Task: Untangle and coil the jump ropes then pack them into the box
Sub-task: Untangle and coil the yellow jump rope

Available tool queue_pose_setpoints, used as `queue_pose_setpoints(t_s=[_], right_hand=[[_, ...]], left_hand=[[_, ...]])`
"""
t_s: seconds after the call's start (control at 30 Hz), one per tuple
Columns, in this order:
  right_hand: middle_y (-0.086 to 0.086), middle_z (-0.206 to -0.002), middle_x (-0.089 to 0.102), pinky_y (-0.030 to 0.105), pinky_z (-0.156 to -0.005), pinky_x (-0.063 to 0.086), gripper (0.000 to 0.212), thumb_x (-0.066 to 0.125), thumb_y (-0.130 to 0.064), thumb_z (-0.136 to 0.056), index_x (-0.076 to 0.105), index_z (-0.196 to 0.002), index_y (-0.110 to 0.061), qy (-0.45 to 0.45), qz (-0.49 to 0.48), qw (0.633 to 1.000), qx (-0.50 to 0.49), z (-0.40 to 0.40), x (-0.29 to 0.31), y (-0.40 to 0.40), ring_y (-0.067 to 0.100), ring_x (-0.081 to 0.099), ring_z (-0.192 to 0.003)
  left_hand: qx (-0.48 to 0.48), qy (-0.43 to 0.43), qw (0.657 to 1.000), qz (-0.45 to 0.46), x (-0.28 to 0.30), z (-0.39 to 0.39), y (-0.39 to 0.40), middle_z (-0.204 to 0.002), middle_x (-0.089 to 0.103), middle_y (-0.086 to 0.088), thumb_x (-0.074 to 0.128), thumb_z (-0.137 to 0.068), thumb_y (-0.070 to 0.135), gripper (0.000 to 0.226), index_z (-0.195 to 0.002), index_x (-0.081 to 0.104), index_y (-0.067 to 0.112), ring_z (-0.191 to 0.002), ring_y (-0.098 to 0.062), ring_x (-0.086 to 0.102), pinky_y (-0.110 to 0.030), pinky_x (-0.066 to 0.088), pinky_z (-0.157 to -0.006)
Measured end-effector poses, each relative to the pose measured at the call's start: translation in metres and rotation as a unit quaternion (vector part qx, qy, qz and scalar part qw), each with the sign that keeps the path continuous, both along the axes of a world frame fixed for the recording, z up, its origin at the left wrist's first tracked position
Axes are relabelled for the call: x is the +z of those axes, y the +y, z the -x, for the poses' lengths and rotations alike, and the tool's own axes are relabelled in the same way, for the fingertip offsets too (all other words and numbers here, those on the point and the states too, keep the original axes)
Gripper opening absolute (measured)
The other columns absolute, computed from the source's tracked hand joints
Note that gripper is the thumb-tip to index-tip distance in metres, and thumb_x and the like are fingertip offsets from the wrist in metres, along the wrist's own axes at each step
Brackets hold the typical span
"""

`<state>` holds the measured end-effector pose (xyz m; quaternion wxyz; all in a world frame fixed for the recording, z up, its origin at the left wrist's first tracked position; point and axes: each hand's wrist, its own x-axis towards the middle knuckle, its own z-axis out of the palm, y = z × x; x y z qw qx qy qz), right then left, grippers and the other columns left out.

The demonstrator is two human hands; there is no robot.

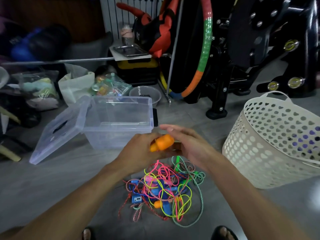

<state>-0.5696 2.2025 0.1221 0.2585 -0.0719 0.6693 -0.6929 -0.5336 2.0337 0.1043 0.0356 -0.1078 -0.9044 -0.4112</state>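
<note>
Tangled thin cords (166, 187), rounded orange handle (162, 142)

Orange handle (162, 142); pink, yellow-green, blue and striped ropes (166, 187); clear box (119, 122); cream heart-perforated basket (270, 144).
</note>
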Motion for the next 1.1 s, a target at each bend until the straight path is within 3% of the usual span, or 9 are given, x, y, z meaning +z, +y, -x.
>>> queue_pose_setpoints(t_s=[0.2,0.37,0.47,0.57,0.67,0.77,0.87,0.93,1.1], right_hand=[[0.001,-0.073,0.069,0.033,-0.07,0.057,0.012,0.065,-0.015,-0.089,0.067,-0.08,-0.023,0.192,-0.184,0.964,-0.017,0.01,0.004,0.01,0.017,0.068,-0.068],[0.018,-0.084,0.068,0.041,-0.075,0.056,0.013,0.064,-0.007,-0.089,0.065,-0.087,-0.02,0.237,-0.194,0.951,-0.048,0.022,0.013,0.035,0.02,0.065,-0.071],[0.013,-0.091,0.071,0.036,-0.08,0.055,0.02,0.066,-0.001,-0.085,0.067,-0.098,-0.017,0.262,-0.202,0.943,-0.043,0.025,0.025,0.049,0.023,0.067,-0.081],[0.001,-0.086,0.069,0.021,-0.078,0.053,0.027,0.063,0.007,-0.084,0.066,-0.101,-0.014,0.253,-0.16,0.952,-0.063,0.026,0.035,0.063,0.008,0.067,-0.08],[0.006,-0.09,0.068,0.028,-0.077,0.056,0.023,0.056,0.006,-0.09,0.064,-0.102,-0.012,0.228,-0.107,0.957,-0.143,0.028,0.039,0.084,0.012,0.067,-0.081],[0.009,-0.093,0.07,0.029,-0.076,0.059,0.019,0.05,-0.003,-0.096,0.06,-0.111,-0.001,0.167,-0.024,0.949,-0.267,0.028,0.043,0.111,0.014,0.069,-0.08],[0.007,-0.09,0.07,0.028,-0.078,0.059,0.016,0.051,-0.006,-0.096,0.06,-0.107,-0.001,0.134,0.008,0.944,-0.301,0.024,0.047,0.124,0.012,0.069,-0.077],[0.009,-0.091,0.07,0.026,-0.077,0.059,0.012,0.052,-0.007,-0.095,0.062,-0.1,-0.003,0.122,0.021,0.941,-0.315,0.02,0.049,0.127,0.013,0.069,-0.079],[0.008,-0.088,0.072,0.023,-0.07,0.058,0.012,0.054,-0.008,-0.094,0.063,-0.087,-0.004,0.072,0.073,0.923,-0.37,0.012,0.049,0.139,0.027,0.071,-0.083]], left_hand=[[0.015,-0.102,0.994,0.034,-0.006,0.009,-0.006,-0.085,0.064,0.006,0.087,-0.06,0.027,0.054,-0.105,0.057,0.028,-0.069,-0.007,0.058,-0.027,0.049,-0.066],[-0.063,-0.188,0.969,0.148,-0.029,0.013,-0.005,-0.101,0.061,-0.002,0.084,-0.064,0.035,0.052,-0.101,0.05,0.022,-0.089,-0.02,0.061,-0.04,0.052,-0.079],[-0.027,-0.173,0.982,0.076,-0.039,0.021,0.018,-0.1,0.062,-0.006,0.078,-0.073,0.041,0.043,-0.102,0.054,0.021,-0.087,-0.022,0.062,-0.037,0.05,-0.075],[0.013,-0.158,0.986,-0.057,-0.048,0.032,0.051,-0.085,0.059,0.002,0.079,-0.073,0.039,0.032,-0.09,0.054,0.031,-0.074,-0.015,0.058,-0.028,0.043,-0.063],[0.043,-0.155,0.972,-0.17,-0.058,0.042,0.076,-0.09,0.057,0.017,0.082,-0.071,0.026,0.042,-0.096,0.053,0.04,-0.084,-0.006,0.054,-0.018,0.039,-0.066],[0.029,-0.152,0.981,-0.115,-0.071,0.051,0.09,-0.127,0.046,0.012,0.08,-0.073,0.032,0.072,-0.135,0.043,0.028,-0.119,-0.005,0.044,-0.014,0.031,-0.091],[-0.007,-0.145,0.988,-0.062,-0.082,0.057,0.108,-0.14,0.043,0.007,0.075,-0.073,0.048,0.078,-0.139,0.042,0.024,-0.129,-0.01,0.041,-0.013,0.028,-0.094],[-0.03,-0.153,0.987,-0.045,-0.09,0.058,0.124,-0.136,0.05,0.005,0.068,-0.07,0.059,0.076,-0.135,0.049,0.024,-0.126,-0.01,0.047,-0.013,0.032,-0.094],[-0.058,-0.193,0.972,-0.123,-0.11,0.055,0.17,-0.119,0.06,0.005,0.066,-0.082,0.036,0.047,-0.125,0.054,0.023,-0.104,-0.012,0.06,-0.013,0.041,-0.083]])
